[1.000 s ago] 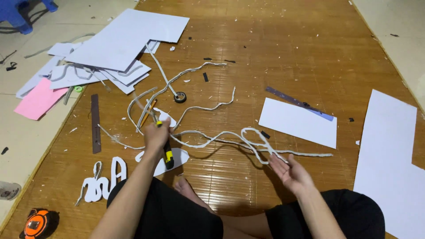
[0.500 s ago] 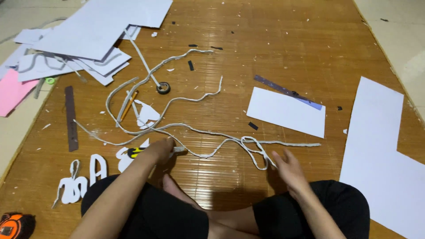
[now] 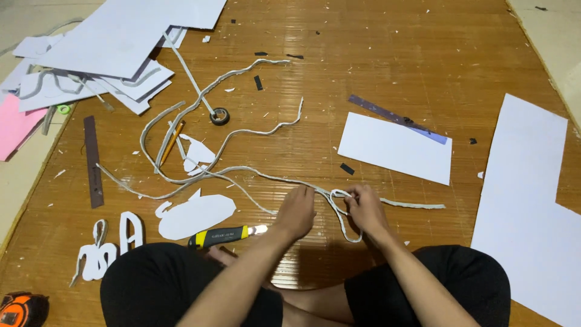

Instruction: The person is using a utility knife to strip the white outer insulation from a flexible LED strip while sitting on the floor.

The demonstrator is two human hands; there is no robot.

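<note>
I sit cross-legged on a bamboo mat. My left hand and my right hand are close together, both pinching a long thin white foam strip that winds across the mat and loops between them. A yellow and black utility knife lies on the mat just left of my left hand, blade out. A cut white foam shape lies beside it.
White cut-out letters lie at the lower left, by an orange tape measure. White sheets pile at the upper left beside pink paper, a dark ruler, a pencil and a tape roll. More white sheets lie right.
My left hand has put the utility knife down on the mat and moved right onto the strip. My right hand closed on the strip's loop. The view shifted lower.
</note>
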